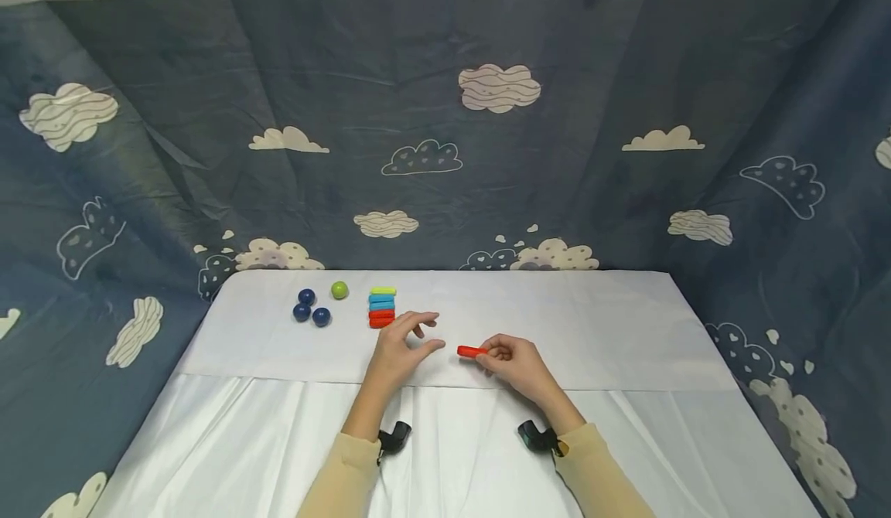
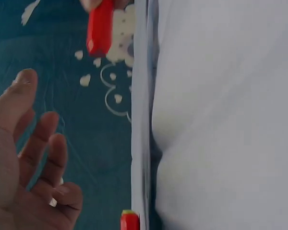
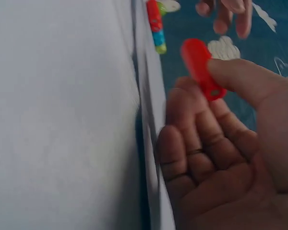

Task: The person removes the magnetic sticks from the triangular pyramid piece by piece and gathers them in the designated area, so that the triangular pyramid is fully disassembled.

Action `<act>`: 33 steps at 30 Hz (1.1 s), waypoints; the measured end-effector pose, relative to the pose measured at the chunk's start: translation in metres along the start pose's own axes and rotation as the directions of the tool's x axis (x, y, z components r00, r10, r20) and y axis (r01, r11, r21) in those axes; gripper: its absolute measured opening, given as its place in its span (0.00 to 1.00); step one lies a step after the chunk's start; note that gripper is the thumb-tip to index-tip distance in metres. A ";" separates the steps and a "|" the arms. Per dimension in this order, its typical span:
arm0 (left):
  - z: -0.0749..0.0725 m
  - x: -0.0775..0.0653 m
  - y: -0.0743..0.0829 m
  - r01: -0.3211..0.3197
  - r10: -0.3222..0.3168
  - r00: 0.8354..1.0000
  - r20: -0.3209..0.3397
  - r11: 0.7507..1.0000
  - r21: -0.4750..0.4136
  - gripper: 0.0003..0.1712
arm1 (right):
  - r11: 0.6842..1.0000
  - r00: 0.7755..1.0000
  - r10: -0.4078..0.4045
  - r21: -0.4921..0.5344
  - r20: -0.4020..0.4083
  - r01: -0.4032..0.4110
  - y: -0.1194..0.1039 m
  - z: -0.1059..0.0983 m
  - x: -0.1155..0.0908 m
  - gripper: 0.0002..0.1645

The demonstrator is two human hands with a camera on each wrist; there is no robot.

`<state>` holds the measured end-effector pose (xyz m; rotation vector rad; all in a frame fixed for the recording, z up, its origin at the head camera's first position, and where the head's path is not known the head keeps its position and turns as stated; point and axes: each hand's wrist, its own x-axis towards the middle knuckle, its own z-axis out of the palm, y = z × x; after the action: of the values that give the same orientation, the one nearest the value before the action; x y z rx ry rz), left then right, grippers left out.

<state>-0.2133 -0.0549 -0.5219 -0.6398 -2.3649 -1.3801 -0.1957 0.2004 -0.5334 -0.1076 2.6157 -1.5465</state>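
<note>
A small red oblong piece (image 1: 469, 351) is pinched between the thumb and fingers of my right hand (image 1: 515, 361), raised at the middle of the table. The right wrist view shows the piece (image 3: 196, 62) up close, with a small hole near one end; its exact kind I cannot tell. Facing it from the left, my left hand (image 1: 405, 342) holds nothing, thumb and fingers spread apart. The left wrist view also shows this hand (image 2: 24, 163) apart from the red piece (image 2: 100, 28). Beyond the left hand lies a row of red, blue and yellow-green pieces (image 1: 382, 305).
Three dark blue balls (image 1: 302, 313) and one green ball (image 1: 339, 290) sit at the back left of the white table (image 1: 557, 317). A dark curtain (image 1: 418, 77) with cloud prints hangs behind the table and at both sides.
</note>
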 end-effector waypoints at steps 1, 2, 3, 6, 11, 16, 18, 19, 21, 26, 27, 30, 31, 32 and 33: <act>0.002 -0.002 0.003 0.010 -0.011 0.999 0.034 1.000 0.015 0.25 | 1.000 1.000 -0.006 -0.005 0.003 0.006 -0.002 0.001 0.000 0.09; 0.003 -0.003 0.006 0.020 -0.023 0.998 0.062 0.999 0.036 0.25 | 1.000 1.000 -0.018 -0.013 0.006 0.019 -0.004 0.002 0.000 0.09; 0.003 -0.004 0.008 0.023 -0.028 0.996 0.083 0.998 0.063 0.25 | 0.999 0.999 -0.032 -0.018 0.010 0.033 -0.007 0.004 0.001 0.09; 0.002 -0.003 0.012 0.018 -0.037 0.991 0.126 0.988 0.153 0.23 | 0.997 0.997 -0.073 -0.019 0.024 0.074 -0.015 0.007 0.006 0.09; -0.004 0.001 0.013 0.045 -0.075 0.989 0.126 0.973 0.227 0.16 | 0.995 0.994 -0.101 -0.012 0.039 0.102 -0.030 0.012 0.016 0.09; -0.017 -0.002 0.004 0.111 -0.132 0.987 0.097 0.974 0.199 0.11 | 0.996 0.991 -0.093 0.014 0.099 0.093 -0.041 0.023 0.021 0.09; -0.024 -0.004 0.001 0.156 -0.173 0.981 0.084 0.971 0.179 0.11 | 0.995 0.988 -0.095 0.023 0.120 0.093 -0.044 0.031 0.024 0.10; -0.027 -0.005 -0.001 0.184 -0.199 0.977 0.078 0.968 0.170 0.10 | 0.995 0.987 -0.094 0.023 0.126 0.092 -0.045 0.035 0.025 0.10; -0.033 -0.006 -0.005 0.238 -0.250 0.966 0.059 0.957 0.166 0.10 | 0.996 0.987 -0.084 0.034 0.136 0.080 -0.049 0.044 0.029 0.11; -0.042 -0.009 -0.016 0.351 -0.351 0.936 -0.027 0.923 0.157 0.10 | 0.995 0.988 -0.038 0.097 0.150 0.023 -0.057 0.067 0.038 0.12; -0.043 -0.010 -0.018 0.369 -0.366 0.929 -0.045 0.916 0.155 0.10 | 0.994 0.989 -0.030 0.109 0.148 0.013 -0.059 0.072 0.040 0.12; -0.045 -0.011 -0.024 0.414 -0.402 0.910 -0.100 0.897 0.154 0.10 | 0.988 0.990 -0.003 0.156 0.144 -0.020 -0.063 0.084 0.046 0.13; -0.046 -0.011 -0.026 0.424 -0.411 0.905 -0.114 0.892 0.154 0.11 | 0.986 0.990 0.009 0.166 0.142 -0.032 -0.064 0.088 0.048 0.13; -0.046 -0.012 -0.027 0.438 -0.423 0.898 -0.123 0.886 0.153 0.11 | 0.984 0.990 0.019 0.173 0.141 -0.044 -0.065 0.091 0.050 0.14; -0.047 -0.012 -0.028 0.449 -0.432 0.892 -0.131 0.880 0.152 0.11 | 0.982 0.989 0.031 0.178 0.142 -0.057 -0.065 0.094 0.051 0.14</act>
<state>-0.2157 -0.1104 -0.5263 0.0252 -2.6204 -1.3023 -0.2342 0.0811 -0.5239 -0.1366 2.3445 -1.6882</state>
